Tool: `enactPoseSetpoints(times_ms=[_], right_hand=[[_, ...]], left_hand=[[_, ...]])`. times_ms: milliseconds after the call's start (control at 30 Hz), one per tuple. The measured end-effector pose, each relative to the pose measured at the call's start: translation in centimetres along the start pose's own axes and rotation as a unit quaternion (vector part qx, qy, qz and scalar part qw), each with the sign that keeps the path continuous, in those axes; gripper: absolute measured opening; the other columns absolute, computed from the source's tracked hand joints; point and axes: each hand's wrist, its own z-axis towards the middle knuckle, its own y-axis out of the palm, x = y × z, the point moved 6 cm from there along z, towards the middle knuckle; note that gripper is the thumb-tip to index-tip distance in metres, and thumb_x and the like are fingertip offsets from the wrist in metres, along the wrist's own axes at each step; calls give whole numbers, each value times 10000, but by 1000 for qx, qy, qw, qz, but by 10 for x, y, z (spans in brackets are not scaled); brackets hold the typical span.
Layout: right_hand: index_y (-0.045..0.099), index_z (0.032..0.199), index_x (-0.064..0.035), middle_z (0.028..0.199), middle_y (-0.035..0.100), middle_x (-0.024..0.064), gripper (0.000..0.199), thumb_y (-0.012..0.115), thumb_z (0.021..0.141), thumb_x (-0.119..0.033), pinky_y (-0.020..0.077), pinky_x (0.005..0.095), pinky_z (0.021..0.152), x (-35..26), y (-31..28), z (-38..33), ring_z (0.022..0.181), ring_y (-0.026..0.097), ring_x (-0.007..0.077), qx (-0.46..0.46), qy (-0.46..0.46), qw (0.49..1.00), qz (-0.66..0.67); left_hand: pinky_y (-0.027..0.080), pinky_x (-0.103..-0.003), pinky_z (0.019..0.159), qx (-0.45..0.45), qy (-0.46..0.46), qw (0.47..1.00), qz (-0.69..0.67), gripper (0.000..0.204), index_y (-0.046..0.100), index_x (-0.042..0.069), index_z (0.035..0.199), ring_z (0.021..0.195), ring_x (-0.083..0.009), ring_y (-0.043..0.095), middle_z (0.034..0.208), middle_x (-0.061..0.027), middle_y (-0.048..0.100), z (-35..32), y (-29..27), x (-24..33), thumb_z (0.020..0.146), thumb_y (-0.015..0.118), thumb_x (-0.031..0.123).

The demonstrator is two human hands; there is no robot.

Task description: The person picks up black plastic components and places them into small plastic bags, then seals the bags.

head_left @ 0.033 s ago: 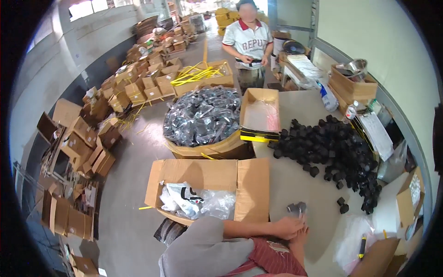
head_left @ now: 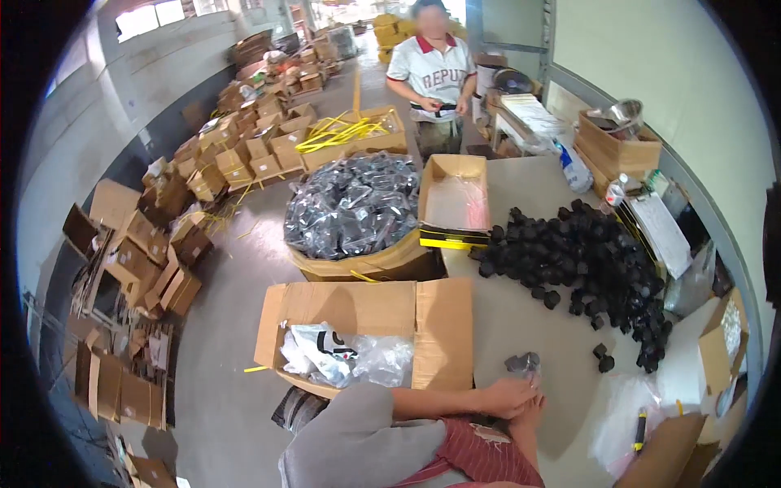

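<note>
At the near part of the table, my two hands meet at the open end of a small clear plastic bag [head_left: 532, 376]. Dark plastic pieces [head_left: 519, 363] show inside it. My left hand [head_left: 509, 396] comes in from the left with its fingers pinched on the bag. Close against it, my right hand [head_left: 530, 410] is closed at the same edge; its fingertips are partly hidden. Beyond them spreads a large heap of small black plastic parts [head_left: 582, 256], with a couple of loose ones nearer to me.
Left of my hands stands an open carton [head_left: 443, 333] holding plastic bags. Behind it, a big box [head_left: 366, 264] is heaped with bagged dark parts. A shallow carton [head_left: 453, 195] sits on the table. A yellow-black cutter [head_left: 639, 431] lies at right. Another person [head_left: 435, 77] stands beyond.
The whole view has shifted very slightly. My hands keep the same hold on the bag.
</note>
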Motion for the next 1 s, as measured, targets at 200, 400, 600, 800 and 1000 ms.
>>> enactPoseSetpoints(times_ms=[200, 400, 600, 800, 1000], right_hand=[[673, 1162, -76, 1189, 639, 148, 403, 688, 764, -135, 435, 489, 974, 0, -49, 27, 1096, 590, 336, 13, 8, 957, 289], [584, 1282, -58, 1315, 569, 196, 423, 615, 860, -73, 384, 449, 1073, 101, -92, 82, 1203, 539, 363, 119, 75, 982, 125], [496, 1369, -118, 1414, 452, 189, 582, 695, 834, -229, 367, 514, 1061, 176, -56, 107, 1272, 382, 478, 93, 195, 972, -92], [485, 1379, -123, 1430, 424, 205, 614, 697, 803, -162, 384, 487, 1046, 88, -49, 74, 1222, 430, 421, 54, 73, 995, 32], [408, 1457, -101, 1575, 232, 209, 750, 698, 765, -112, 366, 468, 1088, 86, -77, 26, 1350, 370, 421, 113, 218, 937, 249]], left_hand=[[516, -480, 757, 72, -131, 989, 1, 195, 603, 76, 998, 906, -381, 622, 980, -158, 649, 1, -39, -27, 838, 614, 188], [505, -451, 705, 64, -179, 979, 70, 166, 561, 79, 950, 850, -340, 600, 886, -127, 617, -18, -54, -52, 814, 627, 149], [481, -414, 756, 114, -130, 983, 54, 141, 574, 74, 908, 839, -316, 588, 881, -97, 598, -8, -44, -42, 790, 647, 96], [498, -416, 736, 73, -156, 985, -1, 177, 588, 71, 948, 867, -313, 595, 915, -102, 600, -19, -35, -51, 789, 660, 102], [503, -422, 741, 62, -175, 982, -14, 148, 610, 92, 1007, 906, -309, 605, 960, -119, 619, -6, -43, -55, 884, 649, 165]])
